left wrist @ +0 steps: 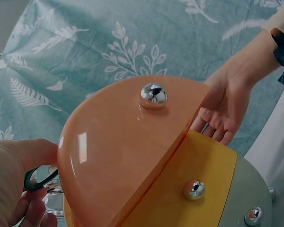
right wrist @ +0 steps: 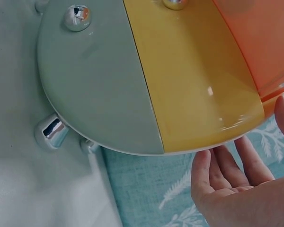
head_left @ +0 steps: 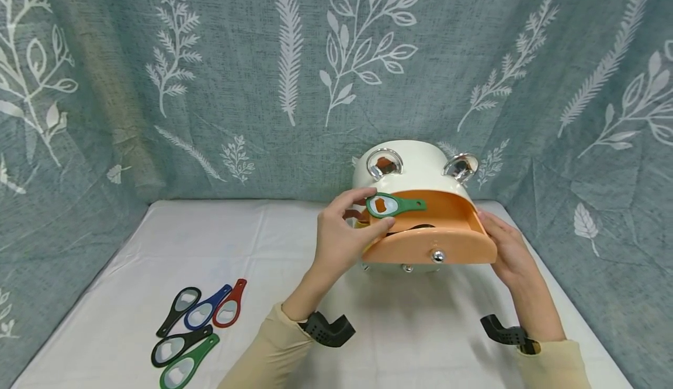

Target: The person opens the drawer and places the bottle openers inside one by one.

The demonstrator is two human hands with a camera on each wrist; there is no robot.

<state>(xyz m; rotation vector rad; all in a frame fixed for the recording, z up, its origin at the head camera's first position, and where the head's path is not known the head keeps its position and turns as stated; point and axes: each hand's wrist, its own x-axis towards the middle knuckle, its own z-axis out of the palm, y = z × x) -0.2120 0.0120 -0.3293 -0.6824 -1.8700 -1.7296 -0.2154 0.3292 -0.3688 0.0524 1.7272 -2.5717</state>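
My left hand (head_left: 344, 234) pinches a green bottle opener (head_left: 410, 204) by its ring end, over the pulled-out orange drawer (head_left: 405, 249). The opener's handle points right. This drawer is the top one of a small rounded white cabinet (head_left: 415, 154) with two shiny ear-like knobs. Part of a dark item (head_left: 422, 226) shows inside the drawer. At the cabinet's right side is my right hand (head_left: 507, 249), its thumb near the drawer's edge and its fingertips at the side of the yellow drawer (right wrist: 199, 80), loosely bent.
Several bottle openers lie on the white-covered table at left front: black (head_left: 170, 319), blue (head_left: 215, 299), red (head_left: 236, 298) and green (head_left: 198, 354) ones. A sage-green drawer (right wrist: 99, 90) is below the yellow one. A patterned curtain (head_left: 236, 56) hangs behind the table.
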